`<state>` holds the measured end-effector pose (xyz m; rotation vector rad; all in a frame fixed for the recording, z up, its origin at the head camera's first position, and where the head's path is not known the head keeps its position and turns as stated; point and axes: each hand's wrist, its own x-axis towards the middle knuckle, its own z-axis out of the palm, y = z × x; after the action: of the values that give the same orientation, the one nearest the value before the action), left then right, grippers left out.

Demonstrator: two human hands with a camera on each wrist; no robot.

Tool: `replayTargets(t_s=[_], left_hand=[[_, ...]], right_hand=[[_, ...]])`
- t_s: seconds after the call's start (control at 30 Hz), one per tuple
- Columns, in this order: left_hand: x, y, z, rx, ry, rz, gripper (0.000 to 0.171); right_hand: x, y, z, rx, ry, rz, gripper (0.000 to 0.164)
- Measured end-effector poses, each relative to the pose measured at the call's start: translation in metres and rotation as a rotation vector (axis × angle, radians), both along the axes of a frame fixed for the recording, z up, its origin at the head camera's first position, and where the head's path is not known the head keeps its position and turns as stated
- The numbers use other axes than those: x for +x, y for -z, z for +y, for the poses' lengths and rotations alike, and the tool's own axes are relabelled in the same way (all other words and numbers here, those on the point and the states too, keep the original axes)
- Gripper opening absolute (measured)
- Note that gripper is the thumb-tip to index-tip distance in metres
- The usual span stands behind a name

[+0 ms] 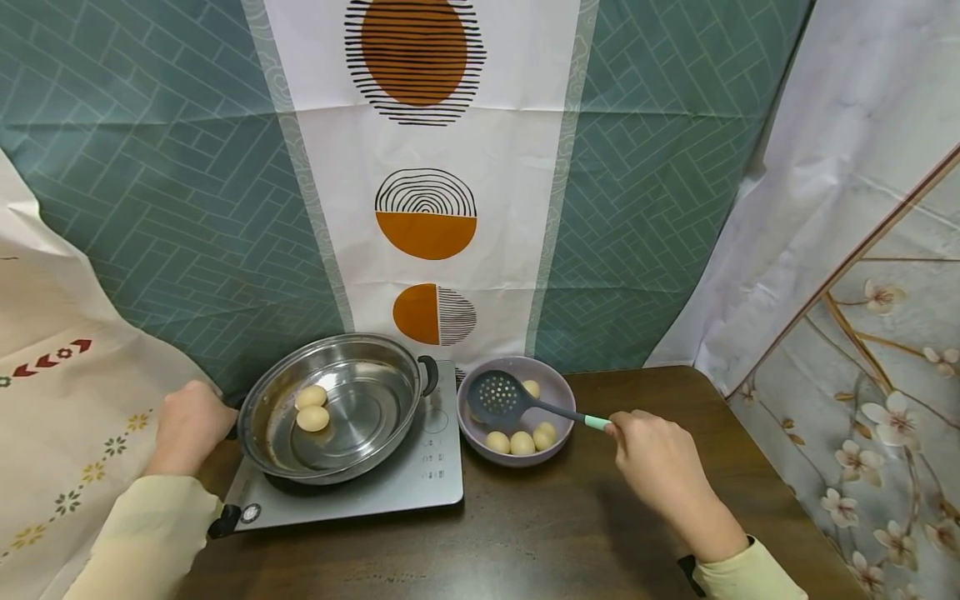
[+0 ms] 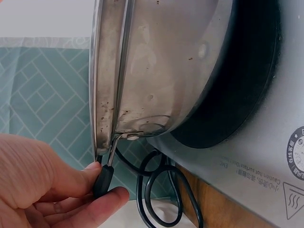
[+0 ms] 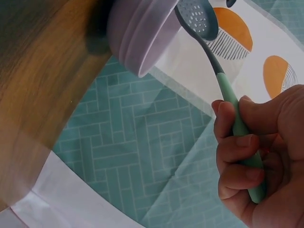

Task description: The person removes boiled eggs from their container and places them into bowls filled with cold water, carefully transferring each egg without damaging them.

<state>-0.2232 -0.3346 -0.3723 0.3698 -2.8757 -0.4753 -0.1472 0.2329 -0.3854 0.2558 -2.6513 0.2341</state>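
Note:
My left hand (image 1: 193,423) pinches the black side handle (image 2: 103,181) of a wide steel pan (image 1: 360,408). Two pale, egg-shaped pieces (image 1: 312,417) lie together on the left of the pan's floor. With curled fingers my right hand (image 3: 266,156) grips the mint-green handle (image 3: 241,123) of a grey slotted skimmer (image 1: 497,397). Its perforated head is over the left part of a lilac bowl (image 1: 564,392). Several round pale pieces (image 1: 522,442) sit in that bowl, partly hidden by the skimmer.
The pan stands on a silver induction cooktop (image 1: 442,467) with a black hot zone. A black cord (image 2: 178,194) loops beside it in the left wrist view. Bowl and cooktop rest on a dark wooden table (image 1: 525,542). Patterned cloth (image 1: 645,250) hangs close behind them.

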Motion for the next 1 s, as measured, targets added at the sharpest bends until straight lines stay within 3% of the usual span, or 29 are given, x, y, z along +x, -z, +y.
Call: replayTargets(t_s=[0.4, 1.0], left_hand=[[0.0037, -0.0031, -0.0002, -0.003, 0.037, 0.021, 0.032], [0.0011, 0.0002, 0.0006, 0.000, 0.012, -0.012, 0.037]], right_hand=[[-0.0007, 0.0016, -0.0003, -0.017, 0.011, -0.024, 0.006], [-0.0014, -0.0031, 0.0006, -0.027, 0.018, -0.018, 0.007]])
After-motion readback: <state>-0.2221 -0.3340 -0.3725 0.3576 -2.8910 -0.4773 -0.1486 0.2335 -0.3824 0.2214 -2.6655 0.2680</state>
